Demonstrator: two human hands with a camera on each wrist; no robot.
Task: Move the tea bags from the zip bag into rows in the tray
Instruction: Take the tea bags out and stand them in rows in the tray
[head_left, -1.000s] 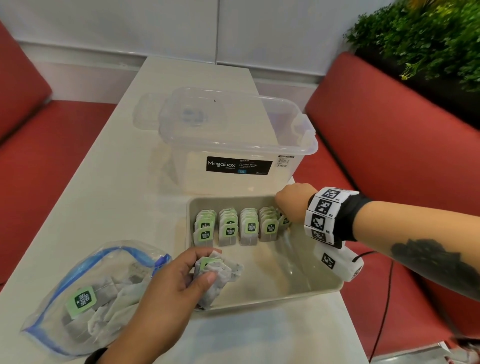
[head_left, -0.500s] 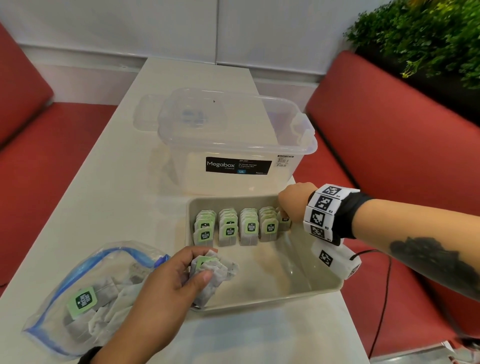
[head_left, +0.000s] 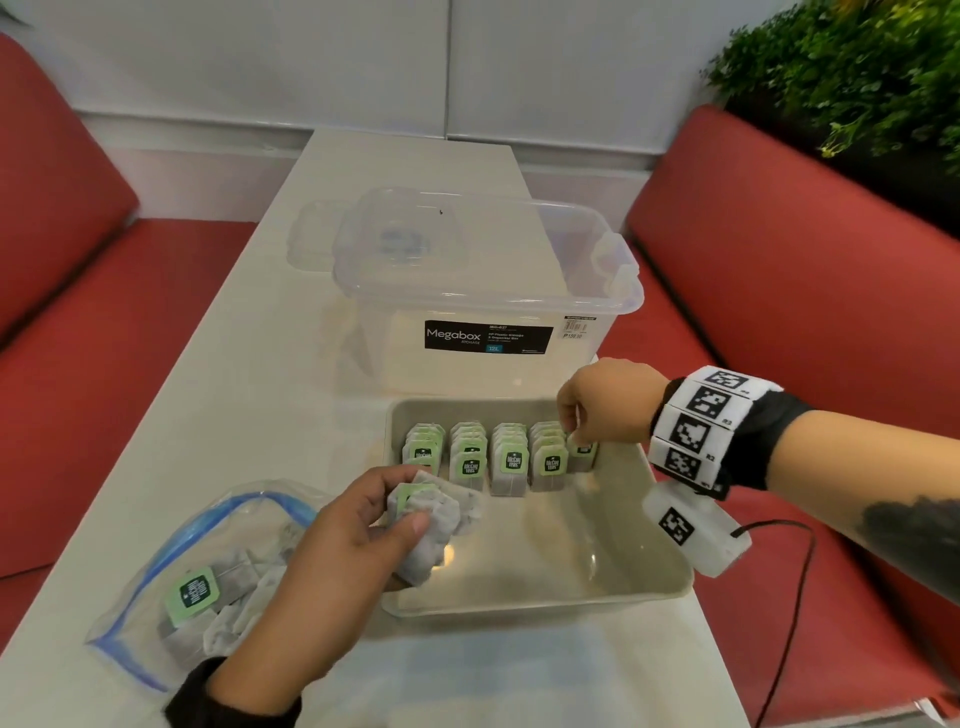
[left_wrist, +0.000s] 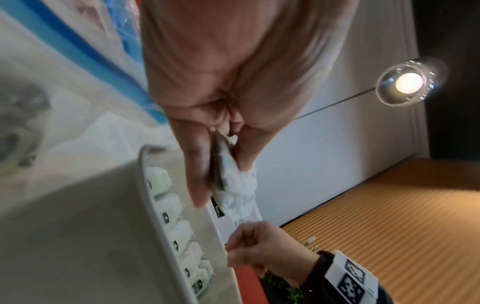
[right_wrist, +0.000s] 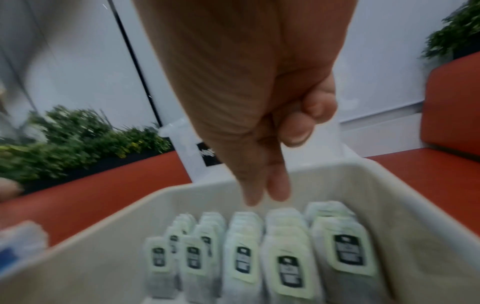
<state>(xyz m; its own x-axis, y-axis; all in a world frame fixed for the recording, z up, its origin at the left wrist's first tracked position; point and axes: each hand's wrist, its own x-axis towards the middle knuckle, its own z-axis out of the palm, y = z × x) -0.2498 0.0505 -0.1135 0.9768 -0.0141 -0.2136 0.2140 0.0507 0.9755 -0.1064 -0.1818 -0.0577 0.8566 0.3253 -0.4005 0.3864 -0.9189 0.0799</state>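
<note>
Left hand (head_left: 332, 551) curled round a crumpled bunch of tea bags (head_left: 428, 525), thumb on the near side and fingers on the far, held over the tray's near-left corner; seen from the left wrist as a tight pinch on the bunch (left_wrist: 233, 185) between thumb and fingers. Right hand (head_left: 605, 402) above the far right end of the tray (head_left: 670, 582), holding nothing that shows: from its own wrist camera, two fingers (right_wrist: 278, 185) pointing straight down just above the rows and the other fingers curled back toward the palm. Five rows of tea bags (head_left: 511, 460) standing upright against the tray's far wall, green tags facing near, the right-most row partly hidden under the right hand. Near half of the tray bare. Zip bag (head_left: 202, 582) with a blue seal lying on the white table (head_left: 249, 374) just left of the tray, more tea bags inside it, one green tag showing through the plastic. Clear lidded storage box (head_left: 483, 291) just beyond the tray's far wall. Red bench seats (head_left: 779, 249) on both sides of the table, green plants (head_left: 857, 73) at far right.
</note>
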